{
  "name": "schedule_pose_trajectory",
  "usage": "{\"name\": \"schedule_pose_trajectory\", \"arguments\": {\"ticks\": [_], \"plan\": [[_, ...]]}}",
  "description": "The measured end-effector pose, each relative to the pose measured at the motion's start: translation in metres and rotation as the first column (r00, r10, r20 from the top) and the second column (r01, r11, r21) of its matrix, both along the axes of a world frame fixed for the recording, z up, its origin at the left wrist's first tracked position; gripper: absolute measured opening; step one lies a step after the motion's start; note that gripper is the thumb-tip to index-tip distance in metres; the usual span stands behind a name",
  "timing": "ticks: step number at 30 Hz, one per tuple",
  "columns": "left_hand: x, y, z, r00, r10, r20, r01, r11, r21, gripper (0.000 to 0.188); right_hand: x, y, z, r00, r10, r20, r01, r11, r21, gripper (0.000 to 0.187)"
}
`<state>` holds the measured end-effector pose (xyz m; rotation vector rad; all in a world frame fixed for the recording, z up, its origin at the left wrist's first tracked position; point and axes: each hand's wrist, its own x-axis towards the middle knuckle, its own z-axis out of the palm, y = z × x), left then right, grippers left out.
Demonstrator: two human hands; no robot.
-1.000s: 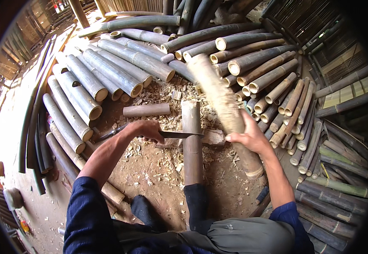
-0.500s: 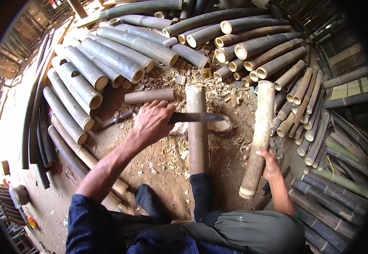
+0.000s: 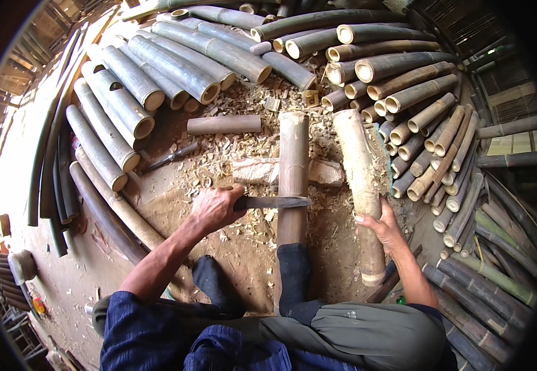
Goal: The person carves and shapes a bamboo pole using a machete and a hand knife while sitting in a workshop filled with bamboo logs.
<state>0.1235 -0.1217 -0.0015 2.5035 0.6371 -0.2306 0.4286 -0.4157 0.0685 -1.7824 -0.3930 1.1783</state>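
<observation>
My left hand [image 3: 215, 207] is closed round the handle of a long dark-bladed knife [image 3: 274, 202]. Its blade lies across the upright-running bamboo tube [image 3: 293, 145] in the middle, touching or just above it; I cannot tell which. That tube rests over a rough wooden block [image 3: 326, 173], and my dark-socked foot [image 3: 294, 272] is against its near end. In my right hand [image 3: 384, 229], fingers wrapped round its lower part, is a pale, scraped bamboo tube [image 3: 356, 161], tilted slightly with its far end to the left.
Pale shavings [image 3: 219, 167] litter the ground round the block. A short brown bamboo piece [image 3: 224, 125] and a dark-handled tool [image 3: 171, 157] lie to the left. Cut bamboo tubes [image 3: 176, 65] are stacked at the back left, with more bamboo [image 3: 404, 68] piled along the right.
My left hand has drawn the knife nearer to me along the middle tube. The far end of the pale tube in my right hand has swung left.
</observation>
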Motion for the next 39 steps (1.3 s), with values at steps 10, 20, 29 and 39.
{"name": "schedule_pose_trajectory", "arguments": {"ticks": [10, 20, 29, 39], "plan": [[0.003, 0.003, -0.004, 0.999, -0.024, 0.049, 0.023, 0.999, 0.035, 0.03, 0.0, 0.01, 0.004, 0.929, 0.259, 0.264, -0.252, 0.966, -0.06, 0.1], [0.012, 0.011, -0.016, 0.99, -0.075, -0.117, 0.085, 0.993, 0.083, 0.019, -0.005, 0.012, 0.02, 0.617, 0.581, 0.532, -0.495, 0.811, -0.312, 0.094], [0.019, 0.016, -0.027, 0.98, -0.115, -0.163, 0.138, 0.98, 0.143, 0.016, 0.067, 0.073, 0.004, -0.57, 0.485, 0.664, -0.638, 0.248, -0.729, 0.087], [0.018, 0.014, -0.026, 0.979, -0.129, -0.158, 0.154, 0.975, 0.158, 0.018, 0.058, 0.081, 0.002, -0.555, 0.539, 0.634, -0.622, 0.238, -0.746, 0.078]]}}
